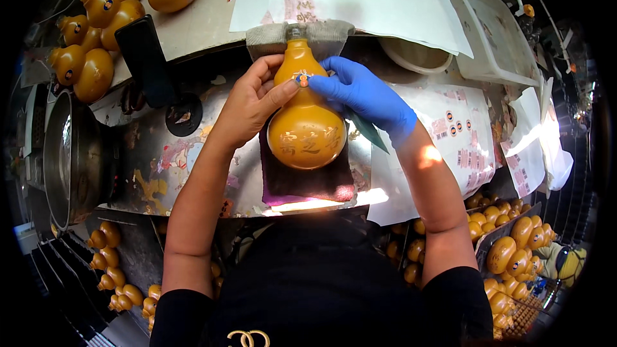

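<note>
An orange gourd-shaped bottle (307,135) lies on a dark folded cloth (302,183), its glass mouth pointing away from me against a greyish pad (267,40). My left hand (254,99) is bare and closed around the left side of its narrow waist, the thumb on a small round dark-blue and orange sticker (302,81). On the other side my right hand (363,90), in a blue glove, grips the waist, with its thumb at the same sticker. Under the gloved hand a dark green flat piece (371,133) sticks out; whether I hold it I cannot tell.
Printed sheets (443,128) with loose round stickers lie at right. Several orange bottles (93,74) stand at far left near a phone (144,58) on a stand. A metal pan (61,160) is at left, a clear plastic bin (495,32) at far right. More bottles (501,254) fill crates below.
</note>
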### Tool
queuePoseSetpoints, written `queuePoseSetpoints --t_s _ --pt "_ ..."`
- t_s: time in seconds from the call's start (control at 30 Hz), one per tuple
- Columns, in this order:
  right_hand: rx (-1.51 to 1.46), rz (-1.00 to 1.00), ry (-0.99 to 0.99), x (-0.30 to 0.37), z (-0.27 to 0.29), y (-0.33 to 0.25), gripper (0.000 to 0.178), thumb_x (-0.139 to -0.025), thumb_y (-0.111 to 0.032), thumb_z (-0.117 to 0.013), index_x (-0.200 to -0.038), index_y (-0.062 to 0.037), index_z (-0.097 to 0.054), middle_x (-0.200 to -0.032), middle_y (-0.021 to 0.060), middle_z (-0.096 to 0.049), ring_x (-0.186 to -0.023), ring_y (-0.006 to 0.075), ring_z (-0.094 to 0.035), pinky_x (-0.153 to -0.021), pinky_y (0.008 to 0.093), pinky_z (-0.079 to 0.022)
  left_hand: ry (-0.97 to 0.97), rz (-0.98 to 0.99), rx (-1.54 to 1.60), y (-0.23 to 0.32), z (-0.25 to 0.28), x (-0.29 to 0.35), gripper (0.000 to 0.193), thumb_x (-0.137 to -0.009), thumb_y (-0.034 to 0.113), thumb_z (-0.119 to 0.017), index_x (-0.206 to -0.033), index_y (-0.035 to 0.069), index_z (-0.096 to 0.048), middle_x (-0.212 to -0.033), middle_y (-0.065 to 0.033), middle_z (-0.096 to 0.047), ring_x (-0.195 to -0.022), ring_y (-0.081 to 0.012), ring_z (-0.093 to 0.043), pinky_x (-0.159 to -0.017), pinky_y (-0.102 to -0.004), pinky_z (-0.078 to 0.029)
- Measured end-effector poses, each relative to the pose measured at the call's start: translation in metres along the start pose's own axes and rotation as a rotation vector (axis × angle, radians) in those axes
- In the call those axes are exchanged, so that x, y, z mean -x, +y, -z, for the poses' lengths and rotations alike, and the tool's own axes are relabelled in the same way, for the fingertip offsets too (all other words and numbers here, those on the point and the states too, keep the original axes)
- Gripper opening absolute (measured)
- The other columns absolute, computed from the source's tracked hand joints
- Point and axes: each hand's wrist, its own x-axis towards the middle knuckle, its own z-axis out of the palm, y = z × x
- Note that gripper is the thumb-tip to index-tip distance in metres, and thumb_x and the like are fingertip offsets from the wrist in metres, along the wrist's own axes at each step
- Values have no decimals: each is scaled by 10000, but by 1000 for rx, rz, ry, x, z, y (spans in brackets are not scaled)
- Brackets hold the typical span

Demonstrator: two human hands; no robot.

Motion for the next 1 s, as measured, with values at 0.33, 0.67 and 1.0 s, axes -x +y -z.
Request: queuePoseSetpoints --t_s 0.33,0.67,1.0 --pt "-117 -16 -88 0 10 5 532 -879 -524 -592 -983 -2 -589 -760 39 -583 -640 85 -521 -613 197 -422 -23 77 195 -1 2 -2 507 -952 315 -564 -1292 -21 -398 -1192 -109 -546 -1081 -140 -544 -931 -273 -436" --pt "224 57 155 -11 -6 9 649 -868 -603 -549 -859 45 -566 -784 135 -554 -717 168 -524 -677 303 -453 161 -30 -182 -8 -19 -7 527 -979 427 -475 -1223 -36 -413 -1035 -106 -577 -982 -137 -544 -877 -268 -441" --pt "-52 19 78 -8 -6 9 528 -878 -552 -581 -845 -25 -560 -725 37 -491 -658 106 -460 -610 236 -402 133 -68 -98 -16 -13 -7 479 -1007 391 -409 -1247 -22 -429 -1117 -108 -557 -1005 -132 -538 -869 -269 -444"
